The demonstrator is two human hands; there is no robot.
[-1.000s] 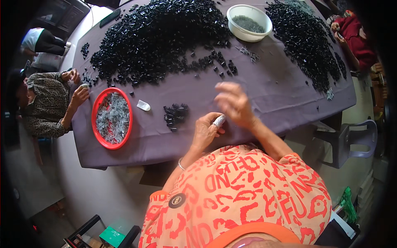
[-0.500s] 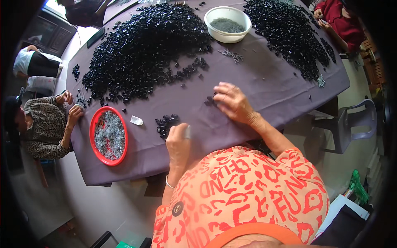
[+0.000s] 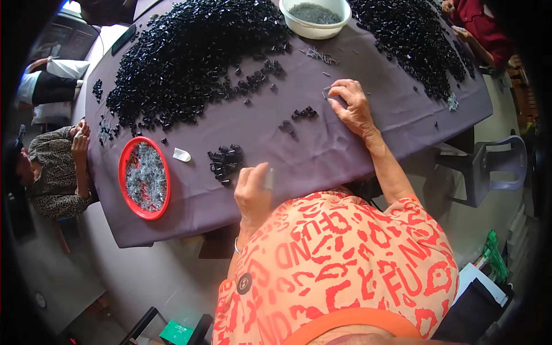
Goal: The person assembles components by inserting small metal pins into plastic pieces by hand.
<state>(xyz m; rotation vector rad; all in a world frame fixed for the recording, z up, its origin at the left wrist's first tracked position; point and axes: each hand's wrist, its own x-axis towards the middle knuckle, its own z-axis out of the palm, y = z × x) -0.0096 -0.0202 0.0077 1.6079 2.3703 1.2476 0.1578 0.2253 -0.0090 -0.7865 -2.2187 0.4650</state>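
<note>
My right hand is over the middle of the table, its thumb and forefinger pinched on a thin grey stick. Left of it lie a short row of small black pieces and a few loose ones. My left hand is curled near the table's front edge, slightly blurred. Something pale shows at its fingertips, too smeared to name. Just beyond that hand sits a cluster of small black plastic pieces, apart from the big heap.
A red oval basket of clear thin pieces stands left, beside a small white piece. Large heaps of black pieces flank a white bowl of grey sticks. Co-workers sit left and far right; a grey chair is at right.
My right hand has moved right and away from the small black pieces, and now pinches a thin stick. My left hand stays near the front edge. The whole view has shifted slightly.
</note>
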